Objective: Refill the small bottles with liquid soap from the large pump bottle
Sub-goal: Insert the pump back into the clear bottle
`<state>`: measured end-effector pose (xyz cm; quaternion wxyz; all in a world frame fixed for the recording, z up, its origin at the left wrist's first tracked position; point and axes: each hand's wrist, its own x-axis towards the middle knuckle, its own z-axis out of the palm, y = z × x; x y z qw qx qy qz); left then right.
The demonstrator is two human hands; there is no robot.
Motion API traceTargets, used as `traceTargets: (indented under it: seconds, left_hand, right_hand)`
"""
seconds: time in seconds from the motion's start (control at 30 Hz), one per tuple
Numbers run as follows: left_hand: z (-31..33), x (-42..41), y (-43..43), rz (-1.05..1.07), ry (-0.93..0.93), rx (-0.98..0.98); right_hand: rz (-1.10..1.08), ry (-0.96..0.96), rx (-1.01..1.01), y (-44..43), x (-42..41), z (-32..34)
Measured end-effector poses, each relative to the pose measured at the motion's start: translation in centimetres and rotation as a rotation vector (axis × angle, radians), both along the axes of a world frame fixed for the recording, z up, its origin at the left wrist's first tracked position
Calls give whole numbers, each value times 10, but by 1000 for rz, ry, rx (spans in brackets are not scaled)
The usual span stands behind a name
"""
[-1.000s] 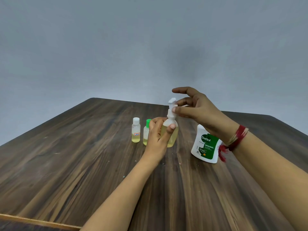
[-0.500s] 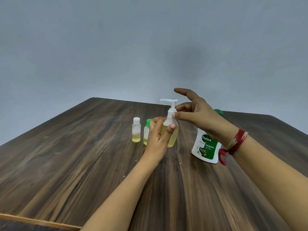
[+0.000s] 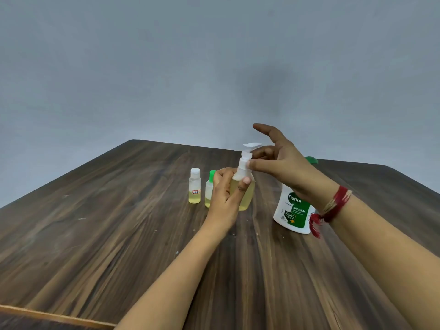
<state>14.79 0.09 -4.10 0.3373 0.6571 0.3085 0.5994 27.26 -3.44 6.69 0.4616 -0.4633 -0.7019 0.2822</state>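
Note:
A clear pump bottle (image 3: 246,197) of yellow soap stands mid-table. My left hand (image 3: 226,194) grips its body. My right hand (image 3: 278,160) pinches the white pump collar (image 3: 245,163) between thumb and a finger, with the index finger raised. Two small bottles stand to the left: one with a white cap (image 3: 194,189) and one with a green cap (image 3: 209,189), partly hidden by my left hand. Both hold a little yellow liquid. A white and green Dettol bottle (image 3: 291,210) stands on the right, behind my right wrist.
The dark wooden table (image 3: 95,234) reaches a far edge just behind the bottles and a near edge at the lower left. A grey wall stands behind it.
The pump head has turned under my right hand: its spout pointed left half a second ago and now points another way. My left hand has stayed on the bottle.

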Motion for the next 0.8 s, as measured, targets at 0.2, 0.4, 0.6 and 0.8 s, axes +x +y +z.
traceTargets:
  seconds: [0.2, 0.4, 0.6, 0.8]
  left_hand:
    - [1, 0, -1, -23, 13, -4]
    - [0, 1, 0, -4, -4, 9]
    - [-1, 2, 0, -7, 9, 14]
    - [-1, 0, 1, -4, 1, 6]
  right_hand:
    - [-49, -72, -25, 0, -3, -2]
    - [62, 119, -48, 1, 2, -6]
    - [-57, -52, 13, 0, -5, -7]
    - [57, 93, -41, -4, 1, -7]
